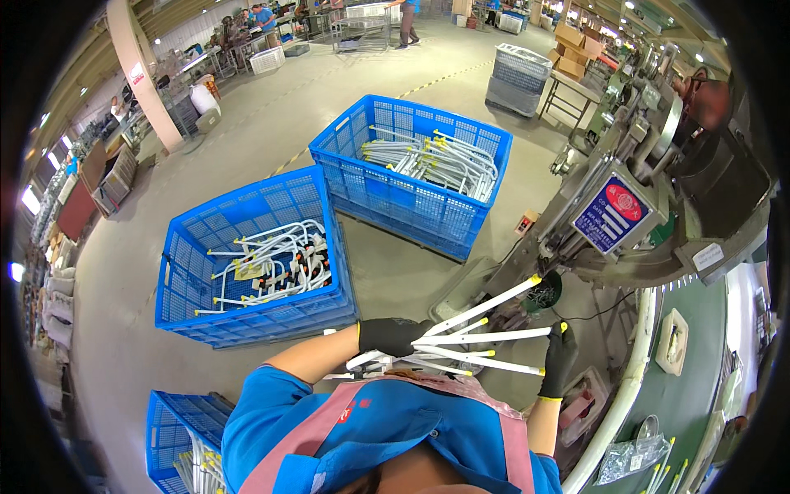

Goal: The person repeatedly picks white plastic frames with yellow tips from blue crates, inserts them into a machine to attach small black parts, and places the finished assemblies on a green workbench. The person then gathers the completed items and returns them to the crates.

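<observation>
My left hand, in a black glove, is closed around a bundle of bent white metal tubes held across my front. Their ends fan out to the right and carry yellow end caps. My right hand, gloved in black too, pinches the yellow-capped end of one tube between thumb and fingers. The tubes' other ends are partly hidden behind my left hand and the pink apron.
Two blue crates ahead hold similar tubes; another blue crate stands at lower left. A large machine rises on the right, beside a green worktop with a small tray and a plastic bag.
</observation>
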### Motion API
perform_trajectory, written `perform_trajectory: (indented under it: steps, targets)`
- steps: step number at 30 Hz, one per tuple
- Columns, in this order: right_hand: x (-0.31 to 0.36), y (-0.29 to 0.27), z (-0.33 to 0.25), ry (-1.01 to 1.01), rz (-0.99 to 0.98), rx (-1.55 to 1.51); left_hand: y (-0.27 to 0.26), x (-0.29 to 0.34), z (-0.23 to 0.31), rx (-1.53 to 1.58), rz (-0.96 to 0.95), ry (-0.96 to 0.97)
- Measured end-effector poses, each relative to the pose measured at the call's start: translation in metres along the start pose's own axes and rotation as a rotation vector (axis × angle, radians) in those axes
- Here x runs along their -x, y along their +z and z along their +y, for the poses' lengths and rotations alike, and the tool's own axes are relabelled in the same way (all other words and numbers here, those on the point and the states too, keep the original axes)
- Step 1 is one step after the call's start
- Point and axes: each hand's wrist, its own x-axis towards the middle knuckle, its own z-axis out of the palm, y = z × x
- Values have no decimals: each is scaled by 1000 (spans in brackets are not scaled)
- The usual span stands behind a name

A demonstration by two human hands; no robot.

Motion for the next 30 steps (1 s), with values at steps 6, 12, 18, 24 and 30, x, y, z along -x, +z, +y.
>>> perform_trajectory:
  steps: [6,12,18,24,30]
  targets:
    - [-25,-7,-27,-70,17,85,-17,15,21,-116,108,119]
    - [-66,29,-42,-148,-115,-160,-38,30,19,-160,164,-4]
    - [-86,67,-29,-285,28,18,-21,28,-2,-232,325,80]
    - [-80,68,-37,-254,-106,-81,-2,29,-12,-187,298,-9]
    - [-79,65,-47,-287,-62,-1,-7,31,5,-43,167,-121]
